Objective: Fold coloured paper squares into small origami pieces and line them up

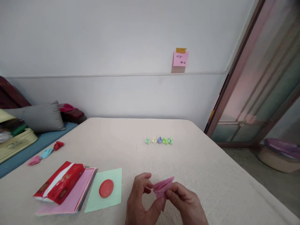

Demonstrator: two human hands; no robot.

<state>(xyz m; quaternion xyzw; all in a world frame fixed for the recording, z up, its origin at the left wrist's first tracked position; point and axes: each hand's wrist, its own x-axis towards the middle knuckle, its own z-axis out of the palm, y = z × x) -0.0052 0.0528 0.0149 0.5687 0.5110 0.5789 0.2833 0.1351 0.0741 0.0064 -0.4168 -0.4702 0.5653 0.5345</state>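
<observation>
Thumb and index finger of right hand pinched together on right side of pink folded paper, which is held up to the right of mint sheet. Left hand, between that paper and mint sheet: thumb on paper's lower part, curled index finger at its left corner, gap between the two; can't tell if they grip. Red disc lies flat on mint sheet. Just left of mint sheet, paper stack, pink on top, red packet with white stripe lying across it. Further left of mint sheet, slanted line of small folded pieces: pink piece, light blue piece, red piece. Beyond mint sheet and to its right, row of five small folded papers, greens, pale yellow, bluish violet. All on pale cloth-covered table. Off table, far left of mint sheet: pale yellow basket, grey cushion. Far right of it: tub with purple top, framed door. Behind, white wall with handwritten pink note taped up, higher and right of mint sheet.
</observation>
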